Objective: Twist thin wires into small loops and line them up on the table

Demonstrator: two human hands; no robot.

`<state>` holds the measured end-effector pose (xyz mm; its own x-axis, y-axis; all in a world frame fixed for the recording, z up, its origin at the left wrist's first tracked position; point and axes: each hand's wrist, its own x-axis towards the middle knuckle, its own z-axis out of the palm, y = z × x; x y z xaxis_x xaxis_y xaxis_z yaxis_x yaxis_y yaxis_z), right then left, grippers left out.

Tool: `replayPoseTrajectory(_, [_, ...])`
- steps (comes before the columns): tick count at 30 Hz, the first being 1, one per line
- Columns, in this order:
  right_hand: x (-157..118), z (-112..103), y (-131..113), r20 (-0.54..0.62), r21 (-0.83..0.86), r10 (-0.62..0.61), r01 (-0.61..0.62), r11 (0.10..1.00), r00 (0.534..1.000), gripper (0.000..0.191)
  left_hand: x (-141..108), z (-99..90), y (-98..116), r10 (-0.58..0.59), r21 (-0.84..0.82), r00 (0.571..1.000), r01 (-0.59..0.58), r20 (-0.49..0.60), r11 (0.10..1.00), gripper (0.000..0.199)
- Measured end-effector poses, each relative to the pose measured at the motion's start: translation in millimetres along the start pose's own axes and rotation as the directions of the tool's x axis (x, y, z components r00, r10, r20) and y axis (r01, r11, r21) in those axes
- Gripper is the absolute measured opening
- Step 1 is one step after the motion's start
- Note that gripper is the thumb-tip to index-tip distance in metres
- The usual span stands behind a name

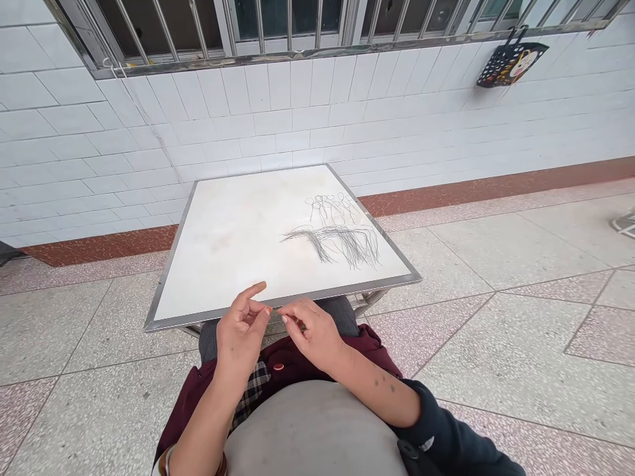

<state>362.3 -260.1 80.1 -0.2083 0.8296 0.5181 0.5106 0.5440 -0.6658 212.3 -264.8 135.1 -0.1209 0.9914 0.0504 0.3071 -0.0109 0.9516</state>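
Observation:
Above my lap, at the near edge of a white table [238,244], my left hand [241,327] pinches something small between thumb and index finger, with a bit of orange at the fingertips. Close to its right, my right hand [312,330] is closed with thumb and fingers together around something thin and greenish, too small to name. The fingertips of both hands nearly meet. On the table's right half lie dark thin wires or strands [342,241] in a loose bundle, and behind them several looped strands [330,203] side by side.
A white tiled wall [278,125] stands behind the table, below a barred window [290,26]. A dark patterned bag [510,65] hangs from the bars at the right. A metal stool or frame [624,225] shows at the far right on the tiled floor.

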Motion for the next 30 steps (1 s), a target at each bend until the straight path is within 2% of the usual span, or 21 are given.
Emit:
replayPoseTrajectory(6, [-1.4, 0.0, 2.7, 0.039, 0.160, 0.094, -0.099, 0.982, 0.995, 0.012, -0.5, -6.0, 5.3, 0.003, 0.039, 0.999, -0.001, -0.050, 0.999, 0.043])
replayPoseTrajectory(12, [-1.4, 1.2, 2.4, 0.087, 0.206, 0.086, -0.103, 0.973, 0.992, 0.012, 0.0, -9.6, 5.2, 0.000, 0.084, 1.000, -0.003, 0.030, 0.996, 0.046])
replayPoseTrajectory(20, [0.8, 4.9, 0.1, 0.074, 0.202, -0.010, -0.005, 0.979, 0.997, 0.012, -3.2, -10.1, 3.8, 0.011, 0.186, 0.998, -0.023, 0.065, 0.982, 0.047])
replayPoseTrajectory(25, [1.5, 4.9, 1.6, 0.068, 0.124, -0.085, 0.076, 0.989, 0.994, 0.014, -3.9, -8.4, 3.0, 0.007, 0.264, 0.997, -0.028, 0.081, 0.964, 0.043])
replayPoseTrajectory(30, [2.2, 4.6, 2.1, 0.026, 0.075, -0.107, 0.105, 0.992, 0.994, 0.014, -4.6, -11.8, 5.5, 0.026, 0.256, 0.987, -0.067, 0.161, 0.964, 0.043])
